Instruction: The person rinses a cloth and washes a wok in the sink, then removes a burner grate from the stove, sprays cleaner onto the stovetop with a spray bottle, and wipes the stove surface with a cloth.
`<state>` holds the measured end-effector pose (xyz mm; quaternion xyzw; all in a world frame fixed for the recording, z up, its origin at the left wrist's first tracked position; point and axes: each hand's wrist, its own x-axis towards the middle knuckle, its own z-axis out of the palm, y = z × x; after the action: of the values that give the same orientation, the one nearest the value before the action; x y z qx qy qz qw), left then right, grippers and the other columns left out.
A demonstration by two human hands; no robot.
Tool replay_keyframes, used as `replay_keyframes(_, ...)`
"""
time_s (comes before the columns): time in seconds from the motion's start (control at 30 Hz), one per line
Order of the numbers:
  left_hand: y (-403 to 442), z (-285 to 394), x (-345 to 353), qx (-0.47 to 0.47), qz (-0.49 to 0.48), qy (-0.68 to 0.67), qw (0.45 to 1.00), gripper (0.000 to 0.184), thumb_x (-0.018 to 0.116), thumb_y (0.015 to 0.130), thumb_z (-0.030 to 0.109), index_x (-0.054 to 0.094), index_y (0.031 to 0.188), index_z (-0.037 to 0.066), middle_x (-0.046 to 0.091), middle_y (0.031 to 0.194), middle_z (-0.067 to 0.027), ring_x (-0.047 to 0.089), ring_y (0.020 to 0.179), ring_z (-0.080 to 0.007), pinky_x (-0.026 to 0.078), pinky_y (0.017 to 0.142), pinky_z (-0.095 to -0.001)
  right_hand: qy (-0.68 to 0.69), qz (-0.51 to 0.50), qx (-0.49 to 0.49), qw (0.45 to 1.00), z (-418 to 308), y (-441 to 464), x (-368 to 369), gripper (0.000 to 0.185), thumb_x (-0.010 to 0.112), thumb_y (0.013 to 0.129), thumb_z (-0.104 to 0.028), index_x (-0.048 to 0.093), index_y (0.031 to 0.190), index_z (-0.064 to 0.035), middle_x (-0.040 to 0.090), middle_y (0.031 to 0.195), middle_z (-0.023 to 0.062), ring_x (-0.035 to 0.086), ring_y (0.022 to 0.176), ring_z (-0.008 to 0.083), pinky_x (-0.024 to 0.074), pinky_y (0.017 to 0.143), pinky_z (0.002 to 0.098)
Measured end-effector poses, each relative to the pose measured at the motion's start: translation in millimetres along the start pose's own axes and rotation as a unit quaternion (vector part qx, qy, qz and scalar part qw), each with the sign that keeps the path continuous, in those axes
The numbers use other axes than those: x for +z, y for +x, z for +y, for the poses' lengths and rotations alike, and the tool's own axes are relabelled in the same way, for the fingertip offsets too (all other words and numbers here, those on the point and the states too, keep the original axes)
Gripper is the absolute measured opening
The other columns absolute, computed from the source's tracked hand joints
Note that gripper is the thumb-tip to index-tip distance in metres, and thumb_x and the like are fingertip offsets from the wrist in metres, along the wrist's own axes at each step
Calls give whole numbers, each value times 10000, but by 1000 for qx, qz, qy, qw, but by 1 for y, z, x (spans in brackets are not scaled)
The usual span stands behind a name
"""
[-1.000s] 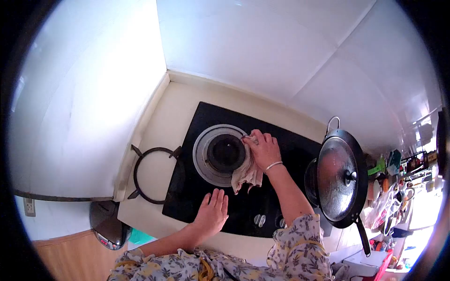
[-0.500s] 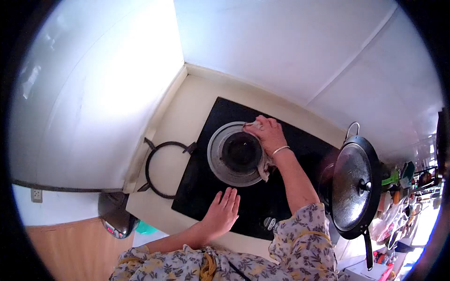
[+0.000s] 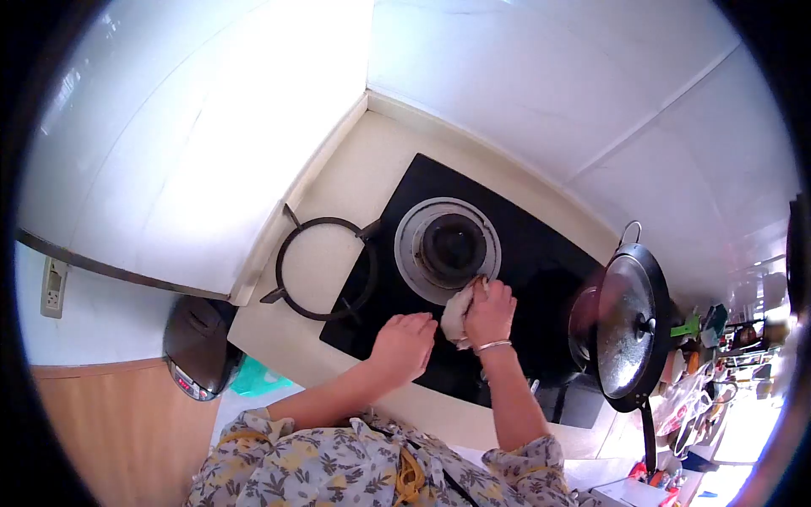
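My right hand (image 3: pixel 492 313) is closed on a pale, crumpled cloth (image 3: pixel 457 316), just below the burner's metal ring (image 3: pixel 408 269). The round dark burner (image 3: pixel 456 245) sits uncovered inside that ring, on the black glass gas stove (image 3: pixel 530 253). Over the stove's front edge, my left hand (image 3: pixel 404 346) is left of the cloth. Its fingers lie loosely bent side by side, apart from the cloth and holding nothing that I can see. A black ring-shaped pan support (image 3: pixel 283 264) lies off the burner, on the counter and overlapping the stove's left edge.
A dark wok with a glass lid (image 3: pixel 627 325) stands at the stove's right, its handle pointing toward the front. White walls (image 3: pixel 557 93) border the beige counter (image 3: pixel 355 160). A dark rice cooker (image 3: pixel 199 342) is at the lower left, beside a green item (image 3: pixel 258 378).
My right hand has brought the cloth from the ring's upper right side down toward the front. My left hand's fingers have bent from stretched out. The view has shifted.
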<state>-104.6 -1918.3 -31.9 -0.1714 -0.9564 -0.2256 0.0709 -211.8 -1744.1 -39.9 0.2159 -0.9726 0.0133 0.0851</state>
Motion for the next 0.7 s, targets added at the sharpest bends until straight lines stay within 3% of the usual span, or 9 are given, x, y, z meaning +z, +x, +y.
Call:
replay_keyframes(0.07, 0, 6, -24, -69, 61, -90, 992, 393, 620, 806, 106, 559, 1185, 20, 597, 1155, -145, 578, 1034, -315, 467, 878, -418, 0, -14, 27, 1000, -18, -6, -5, 391, 560, 782, -185, 635, 1131, -27, 554, 1038, 117, 508, 985, 311, 424, 822, 432)
replay_keyframes(0.1, -1, 7, -27, -49, 118, -108, 986, 378, 634, 780, 60, 561, 1149, 25, 604, 1077, -135, 584, 921, -310, 475, 798, -404, -3, -10, 30, 999, -27, -7, -10, 376, 553, 789, -193, 644, 1111, -23, 563, 1026, 114, 522, 968, 303, 431, 811, 431)
replay_keyframes(0.23, -13, 10, -43, -41, 81, -123, 988, 385, 641, 772, 64, 571, 1149, 33, 610, 1068, -134, 588, 927, -305, 471, 799, -408, 9, -22, 5, 1000, -48, -6, -12, 342, 555, 797, -198, 661, 1053, 3, 576, 995, 109, 547, 941, 299, 455, 784, 424)
replay_keyframes(0.33, -23, 5, -56, -6, 118, -105, 987, 397, 656, 760, 63, 583, 1150, 39, 603, 1078, -126, 584, 912, -300, 462, 786, -410, 32, -16, 3, 999, -64, -4, -10, 326, 566, 796, -199, 663, 1034, 1, 573, 993, 108, 546, 944, 299, 462, 783, 420)
replay_keyframes(0.47, -42, -2, -73, -53, 163, -65, 983, 465, 696, 745, 94, 587, 1195, 62, 572, 1128, -94, 578, 934, -271, 442, 785, -395, 43, -3, -20, 999, -88, 6, -4, 320, 588, 787, -215, 661, 1019, -8, 566, 972, 98, 545, 931, 285, 468, 780, 402)
replay_keyframes(0.53, -51, -13, -70, -94, 236, -57, 965, 481, 714, 733, 86, 585, 1195, 58, 572, 1123, -111, 574, 940, -284, 442, 789, -396, 37, 14, -26, 999, -101, 17, -6, 301, 581, 788, -197, 661, 1015, -17, 566, 958, 91, 543, 918, 278, 465, 779, 386)
replay_keyframes(0.7, -66, -34, -75, -78, 237, -51, 967, 464, 699, 727, 35, 581, 1176, 38, 584, 1100, -138, 570, 935, -303, 446, 798, -403, 14, 34, -50, 998, -124, 50, 3, 211, 567, 805, -137, 676, 963, -48, 570, 943, 74, 535, 921, 261, 449, 772, 373)
